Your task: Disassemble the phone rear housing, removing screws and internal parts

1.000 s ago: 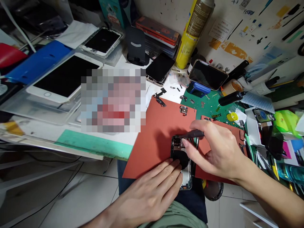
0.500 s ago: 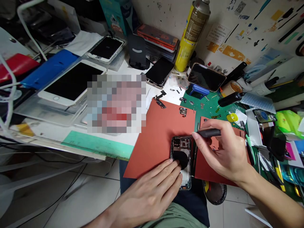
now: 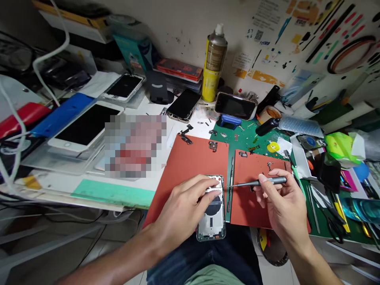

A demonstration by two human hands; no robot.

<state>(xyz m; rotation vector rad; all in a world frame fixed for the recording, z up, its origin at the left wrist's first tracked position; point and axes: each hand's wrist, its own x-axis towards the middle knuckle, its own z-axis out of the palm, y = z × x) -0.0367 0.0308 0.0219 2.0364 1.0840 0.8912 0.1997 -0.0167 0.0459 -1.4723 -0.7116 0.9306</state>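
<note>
An opened phone housing (image 3: 211,225) lies on the left red mat (image 3: 166,178) at the near edge of the bench. Over its upper part is my left hand (image 3: 185,204), thumb and index finger nearly meeting; whatever small thing lies between them is too small to name. My right hand (image 3: 282,202) grips a thin grey screwdriver (image 3: 247,183), its tip pointing left, just right of the housing and apart from it. A metal tool (image 3: 230,186) lies upright in the gap between the two mats. Small phone parts (image 3: 213,145) rest on the mats.
Behind stand a yellow spray can (image 3: 211,67) and a phone on a blue stand (image 3: 234,106). A white-framed tablet (image 3: 86,126) and a blurred-out patch are at the left. Scissors (image 3: 331,217), tools and a yellow cap (image 3: 273,147) lie at the right.
The view has shifted. My left hand has gone from lying flat on the housing to bent fingers at its upper part. My right hand has lowered, and the screwdriver now shows more fully.
</note>
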